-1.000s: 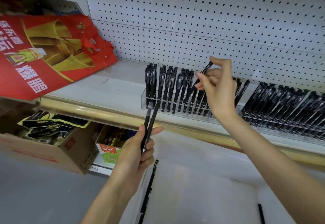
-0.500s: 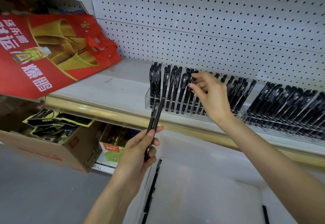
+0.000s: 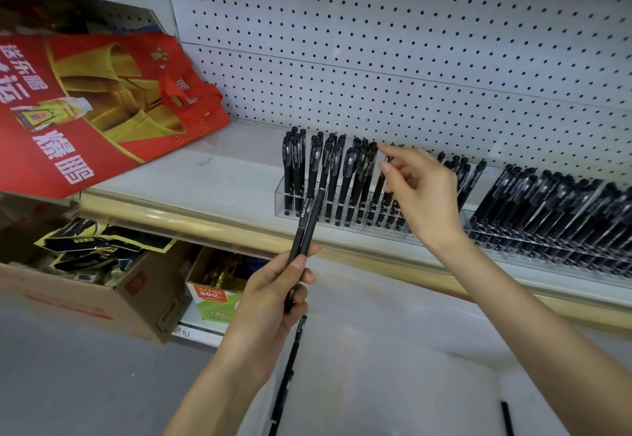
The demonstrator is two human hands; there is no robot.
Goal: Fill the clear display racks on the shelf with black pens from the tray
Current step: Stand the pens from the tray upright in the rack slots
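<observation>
Your right hand (image 3: 422,196) has let go over the clear rack (image 3: 282,203), mid-frame, and now hovers loose-fingered, empty; your left hand (image 3: 270,288) grips two black pens (image 3: 306,230) below it. They look light, stiff, slick: pinch mid-barrel.

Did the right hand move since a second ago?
Yes. The right hand came down toward the clear plastic pen rack on the white shelf, and its fingers now hold nothing.
</observation>
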